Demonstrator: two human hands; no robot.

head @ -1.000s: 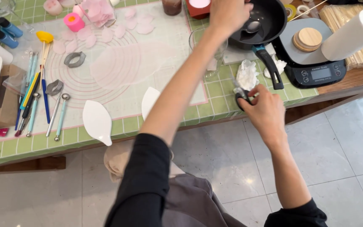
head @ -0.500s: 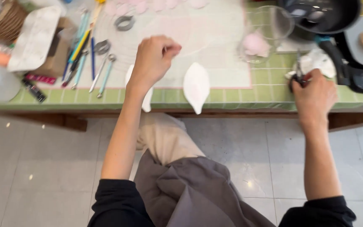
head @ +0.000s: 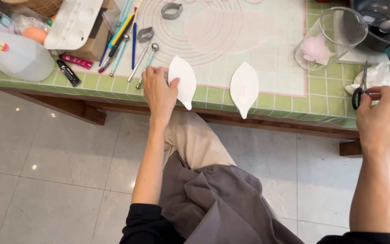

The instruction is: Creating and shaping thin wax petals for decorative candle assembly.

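Note:
My left hand (head: 158, 91) rests on the left edge of a white leaf-shaped mould (head: 182, 80) at the near edge of the green tiled table (head: 330, 101), fingers on it. A second white leaf-shaped mould (head: 243, 87) lies to its right, its tip over the table edge. My right hand (head: 380, 119) is at the right, fingers on the handle of small black scissors (head: 360, 88) that lie beside a crumpled white tissue (head: 384, 77). A clear glass (head: 330, 38) with a pink flower piece inside lies tipped on the mat.
A pink-lined rolling mat (head: 222, 31) holds metal cutters (head: 172, 10) and thin pink paste. Modelling tools and brushes (head: 123, 38), a white palette (head: 71, 20), a white bottle (head: 16, 56) and a dark pan (head: 382, 20) stand around. Tiled floor lies below.
My left hand came back from the pan at the far right and settled on the left leaf mould. The view tilted down toward my lap. My right hand stayed at the scissors.

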